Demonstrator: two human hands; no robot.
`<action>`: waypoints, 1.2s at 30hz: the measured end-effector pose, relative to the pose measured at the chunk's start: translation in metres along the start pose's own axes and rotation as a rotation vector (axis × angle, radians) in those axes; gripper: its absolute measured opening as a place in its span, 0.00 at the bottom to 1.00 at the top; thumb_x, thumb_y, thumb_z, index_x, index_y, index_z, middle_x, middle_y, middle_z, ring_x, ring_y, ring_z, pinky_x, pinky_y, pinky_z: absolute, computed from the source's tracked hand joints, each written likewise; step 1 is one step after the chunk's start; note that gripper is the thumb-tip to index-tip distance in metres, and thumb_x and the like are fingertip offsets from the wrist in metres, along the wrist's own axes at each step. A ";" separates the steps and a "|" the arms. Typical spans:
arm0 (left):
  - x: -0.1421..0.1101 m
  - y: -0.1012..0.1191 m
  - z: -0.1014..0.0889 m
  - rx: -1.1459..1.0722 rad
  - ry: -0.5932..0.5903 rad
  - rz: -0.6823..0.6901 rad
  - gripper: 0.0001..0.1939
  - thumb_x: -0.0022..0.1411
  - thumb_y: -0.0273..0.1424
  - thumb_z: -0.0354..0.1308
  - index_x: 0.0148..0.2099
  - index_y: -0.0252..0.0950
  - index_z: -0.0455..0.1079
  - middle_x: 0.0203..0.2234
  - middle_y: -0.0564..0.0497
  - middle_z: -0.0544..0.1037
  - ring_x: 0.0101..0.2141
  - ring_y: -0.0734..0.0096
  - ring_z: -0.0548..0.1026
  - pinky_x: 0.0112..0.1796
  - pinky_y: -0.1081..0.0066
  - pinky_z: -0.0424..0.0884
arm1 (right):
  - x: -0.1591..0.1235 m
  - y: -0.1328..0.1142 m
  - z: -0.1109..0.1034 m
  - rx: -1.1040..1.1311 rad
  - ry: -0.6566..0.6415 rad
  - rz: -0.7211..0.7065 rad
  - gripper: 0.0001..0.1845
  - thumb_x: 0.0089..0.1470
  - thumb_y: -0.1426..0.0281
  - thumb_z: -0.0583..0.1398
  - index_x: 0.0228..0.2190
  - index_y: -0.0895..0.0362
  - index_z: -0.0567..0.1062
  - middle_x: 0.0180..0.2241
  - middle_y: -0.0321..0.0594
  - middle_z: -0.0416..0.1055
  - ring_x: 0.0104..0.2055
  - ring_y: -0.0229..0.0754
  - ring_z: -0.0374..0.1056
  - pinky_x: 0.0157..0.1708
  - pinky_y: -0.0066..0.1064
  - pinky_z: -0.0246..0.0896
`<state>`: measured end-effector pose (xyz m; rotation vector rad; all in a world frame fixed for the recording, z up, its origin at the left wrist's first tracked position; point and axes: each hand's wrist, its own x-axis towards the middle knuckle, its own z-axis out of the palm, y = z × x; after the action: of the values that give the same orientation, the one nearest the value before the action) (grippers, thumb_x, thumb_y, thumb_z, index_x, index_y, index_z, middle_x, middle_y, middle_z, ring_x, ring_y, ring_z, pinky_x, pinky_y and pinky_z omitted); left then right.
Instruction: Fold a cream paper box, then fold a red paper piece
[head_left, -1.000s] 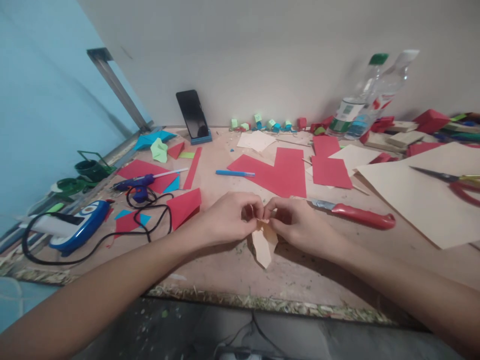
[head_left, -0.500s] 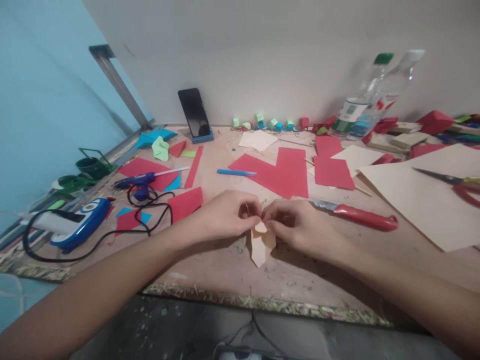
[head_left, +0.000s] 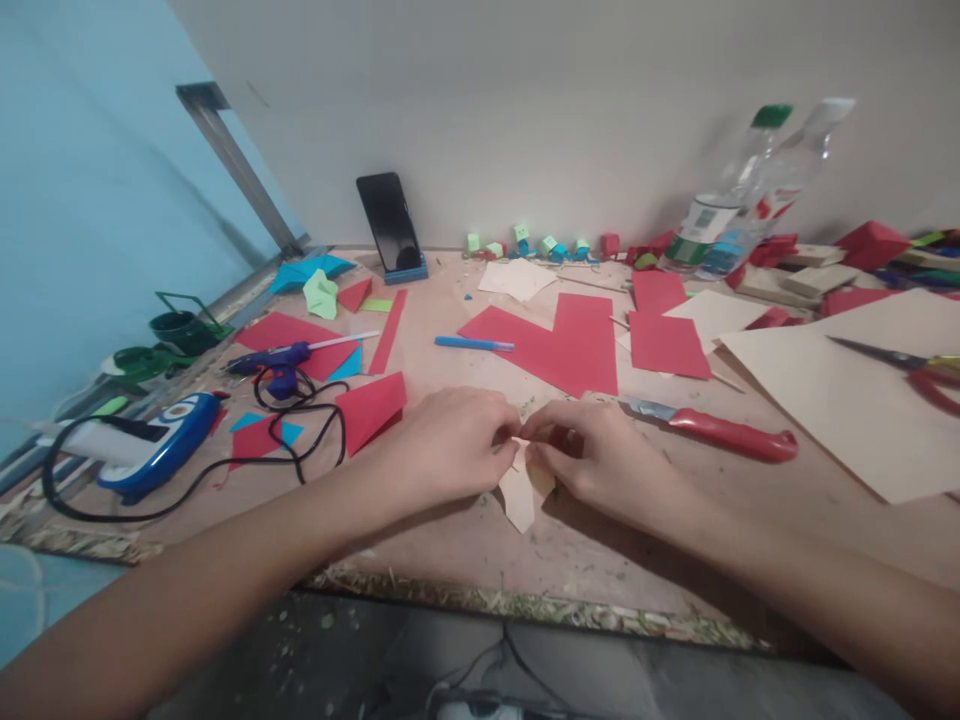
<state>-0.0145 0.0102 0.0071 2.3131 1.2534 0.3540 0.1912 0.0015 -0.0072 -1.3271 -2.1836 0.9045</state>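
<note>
Both hands meet over a small folded piece of cream paper (head_left: 519,502) near the front of the table. My left hand (head_left: 469,440) pinches its upper left part between thumb and fingers. On the upper right side, the thumb and fingertips of my right hand (head_left: 581,445) close on the same paper. Its pointed lower end hangs toward me, while the fingers hide the top. Just beyond my right hand lies a red-handled knife (head_left: 731,433). A large cut red paper (head_left: 559,345) and a blue pen (head_left: 474,344) rest past my hands.
At the left lie a glue gun (head_left: 281,370) with a looping black cord and a blue-white device (head_left: 169,445). A phone (head_left: 390,225) stands at the back. Two bottles (head_left: 701,230), a large cream sheet (head_left: 862,420) and scissors (head_left: 930,385) are on the right.
My left hand has shifted slightly down and turned over the paper, covering more of its upper part. The paper has tilted a little; both hands still grip it.
</note>
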 end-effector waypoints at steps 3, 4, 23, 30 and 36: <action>-0.001 0.001 0.001 0.052 0.002 0.011 0.10 0.64 0.31 0.58 0.35 0.37 0.81 0.31 0.45 0.83 0.34 0.60 0.77 0.35 0.67 0.67 | 0.000 0.001 0.001 -0.004 0.011 -0.012 0.13 0.54 0.79 0.59 0.35 0.56 0.82 0.30 0.37 0.81 0.30 0.40 0.74 0.32 0.30 0.64; 0.000 0.001 0.000 0.055 -0.002 0.009 0.11 0.65 0.32 0.57 0.35 0.37 0.81 0.31 0.46 0.83 0.33 0.61 0.77 0.35 0.67 0.67 | 0.001 0.002 0.001 0.013 0.008 -0.008 0.13 0.55 0.79 0.58 0.36 0.56 0.82 0.30 0.36 0.81 0.30 0.39 0.74 0.31 0.29 0.65; 0.006 -0.007 -0.004 -0.061 -0.076 -0.011 0.12 0.67 0.35 0.58 0.38 0.38 0.83 0.31 0.49 0.84 0.32 0.66 0.76 0.35 0.68 0.65 | 0.004 0.003 -0.009 0.096 -0.053 0.041 0.12 0.53 0.77 0.60 0.36 0.55 0.82 0.30 0.37 0.82 0.30 0.40 0.75 0.30 0.29 0.67; 0.007 -0.011 -0.006 -0.346 -0.130 -0.077 0.16 0.67 0.36 0.56 0.30 0.34 0.77 0.20 0.53 0.70 0.23 0.73 0.65 0.24 0.72 0.56 | 0.002 0.003 -0.009 0.031 -0.061 0.005 0.17 0.51 0.80 0.58 0.39 0.55 0.83 0.30 0.36 0.81 0.29 0.40 0.73 0.29 0.29 0.64; 0.008 -0.016 -0.009 -0.594 -0.209 -0.110 0.11 0.63 0.32 0.61 0.43 0.34 0.82 0.31 0.49 0.80 0.28 0.71 0.71 0.28 0.71 0.64 | 0.010 0.009 -0.011 0.209 -0.069 0.116 0.10 0.57 0.72 0.61 0.36 0.58 0.83 0.31 0.40 0.81 0.30 0.41 0.74 0.29 0.30 0.67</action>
<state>-0.0253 0.0272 0.0067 1.7209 0.9982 0.3743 0.1997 0.0169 -0.0057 -1.3487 -2.0137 1.2030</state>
